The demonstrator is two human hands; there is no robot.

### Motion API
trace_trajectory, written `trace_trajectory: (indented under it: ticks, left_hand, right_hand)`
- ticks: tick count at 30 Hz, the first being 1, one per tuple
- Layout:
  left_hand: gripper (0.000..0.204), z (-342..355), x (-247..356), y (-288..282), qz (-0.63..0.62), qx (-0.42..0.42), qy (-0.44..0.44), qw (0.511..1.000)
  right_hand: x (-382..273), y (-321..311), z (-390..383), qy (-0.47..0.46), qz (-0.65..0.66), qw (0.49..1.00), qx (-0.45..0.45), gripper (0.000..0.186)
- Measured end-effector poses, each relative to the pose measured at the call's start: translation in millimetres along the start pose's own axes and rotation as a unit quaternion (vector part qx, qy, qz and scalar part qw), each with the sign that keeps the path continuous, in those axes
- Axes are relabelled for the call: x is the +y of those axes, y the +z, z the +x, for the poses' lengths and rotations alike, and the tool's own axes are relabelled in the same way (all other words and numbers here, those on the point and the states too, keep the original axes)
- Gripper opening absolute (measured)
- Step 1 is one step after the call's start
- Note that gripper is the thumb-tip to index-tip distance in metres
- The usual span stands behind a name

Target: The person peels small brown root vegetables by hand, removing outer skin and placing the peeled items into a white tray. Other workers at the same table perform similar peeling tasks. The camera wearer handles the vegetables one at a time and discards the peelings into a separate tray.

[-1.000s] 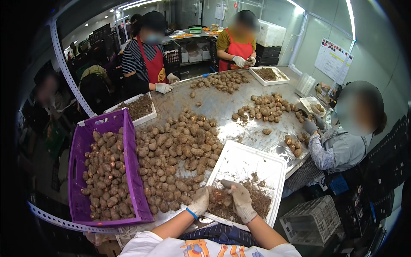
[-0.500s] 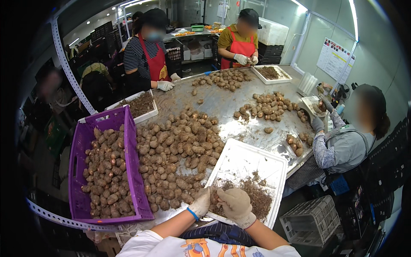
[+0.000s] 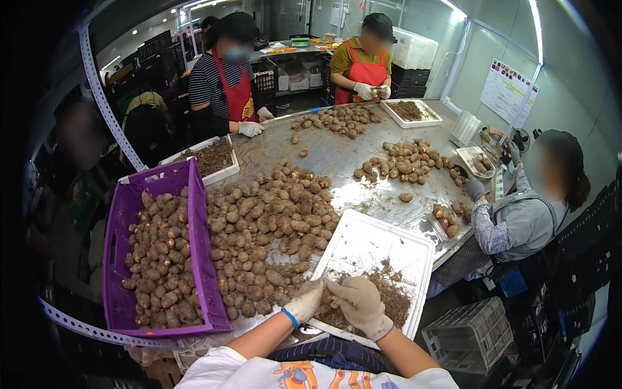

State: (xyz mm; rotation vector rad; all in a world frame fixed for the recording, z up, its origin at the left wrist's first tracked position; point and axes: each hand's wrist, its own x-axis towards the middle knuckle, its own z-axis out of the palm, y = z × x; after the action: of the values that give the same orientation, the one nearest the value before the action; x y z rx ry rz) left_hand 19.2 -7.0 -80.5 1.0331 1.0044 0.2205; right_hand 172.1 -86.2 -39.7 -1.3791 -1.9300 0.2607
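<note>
A long steel table [image 3: 337,159], dull and streaked with soil, runs from 6 o'clock up toward 12, heaped with brown tubers [image 3: 272,220] at its middle. A purple crate [image 3: 116,259] full of the same roots sits at 9 o'clock. Three other people in gloves work round the far and right edges, two in red aprons at 12, one seated at 3 o'clock; grey walls, shelving and strip lights stand behind them.

At 6 o'clock a white tray [image 3: 376,249] lies on the table's near edge, its lower half covered in brown peelings [image 3: 389,301]. Both gloved hands meet over that litter: the left hand [image 3: 304,301] and right hand [image 3: 356,305] are pressed close together, fingers curled inward around something small. What they grip is hidden by the gloves, so I cannot tell what it is.

The left side of the room falls into darkness, and a grey plastic basket [image 3: 466,334] at 4 o'clock is partly cut off by the table.
</note>
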Motion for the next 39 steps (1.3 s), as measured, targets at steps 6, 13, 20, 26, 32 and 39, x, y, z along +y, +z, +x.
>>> trace_trajectory:
  ticks: [6,13,20,26,32,39]
  left_hand:
    - [0.051,20,-29,-4,-0.093,0.021,0.061,0.994]
    - [0.048,12,-11,-9,-0.161,-0.023,-0.003,0.987]
    - [0.045,18,-23,-17,-0.071,-0.104,0.021,0.992]
    - [0.044,21,-30,-13,0.006,-0.022,-0.005,1.0]
    - [0.046,32,-36,-22,0.267,0.016,0.131,0.955]
    - [0.05,6,-9,-4,0.087,-0.026,0.031,0.995]
  right_hand:
    - [-15,21,-14,-0.046,-0.056,0.993,-0.096,0.025]
    - [-7,-4,-2,0.032,0.016,0.996,0.085,0.029]
    - [7,-1,2,-0.033,0.048,0.998,-0.032,0.028]
    - [1,0,2,-0.012,0.021,0.999,-0.046,0.02]
    - [-7,5,4,0.23,-0.021,0.97,-0.076,0.02]
    - [5,25,5,0.416,0.145,0.896,0.054,0.03]
